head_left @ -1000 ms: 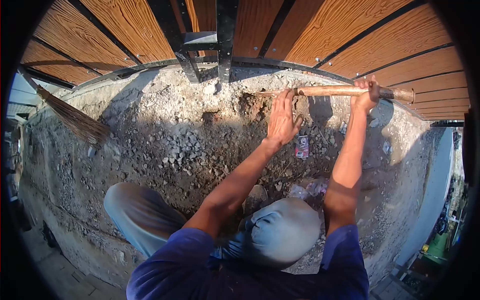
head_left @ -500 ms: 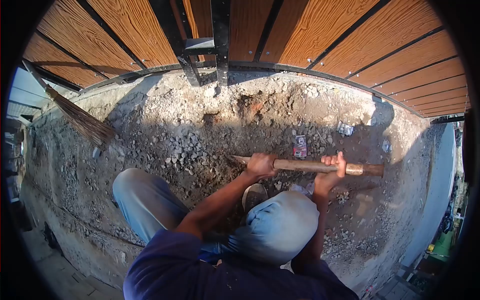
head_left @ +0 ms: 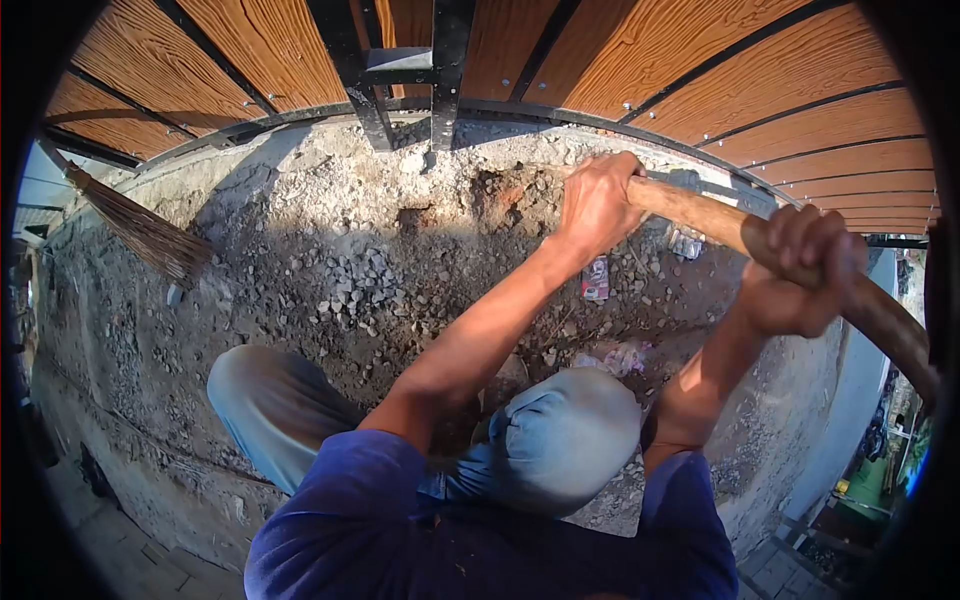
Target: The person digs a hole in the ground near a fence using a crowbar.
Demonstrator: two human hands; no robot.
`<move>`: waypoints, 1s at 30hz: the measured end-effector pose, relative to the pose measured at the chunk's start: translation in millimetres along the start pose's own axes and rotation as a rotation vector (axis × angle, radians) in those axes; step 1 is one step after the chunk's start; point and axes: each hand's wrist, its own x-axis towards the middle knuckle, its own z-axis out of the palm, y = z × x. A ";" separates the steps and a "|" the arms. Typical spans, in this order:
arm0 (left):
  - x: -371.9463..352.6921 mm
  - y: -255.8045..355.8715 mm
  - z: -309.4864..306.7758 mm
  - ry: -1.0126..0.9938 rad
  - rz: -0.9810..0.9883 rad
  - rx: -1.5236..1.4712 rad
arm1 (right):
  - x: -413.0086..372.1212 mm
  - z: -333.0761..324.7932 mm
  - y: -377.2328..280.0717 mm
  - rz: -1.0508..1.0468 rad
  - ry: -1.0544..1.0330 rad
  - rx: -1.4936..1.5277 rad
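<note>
The wooden handle (head_left: pixel 700 212) has moved from beside the right knee (head_left: pixel 575 435) toward the ground's (head_left: pixel 270 310) fence-side edge, now slanting; the left hand (head_left: pixel 600 200) and right hand (head_left: pixel 805 275) both grasp it.

Head view, directed forward and down, set near, above and behind the grip of left hand (head_left: pixel 597 207) and right hand (head_left: pixel 806 275).

Gravel (head_left: pixel 355 280) between broom (head_left: pixel 140 220) and packet (head_left: pixel 596 279), fence (head_left: pixel 700 60) behind them
</note>
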 end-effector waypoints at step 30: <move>-186.1 -64.9 8.1 -0.264 -0.197 0.207 | -156.2 -76.0 41.7 0.457 0.542 -0.043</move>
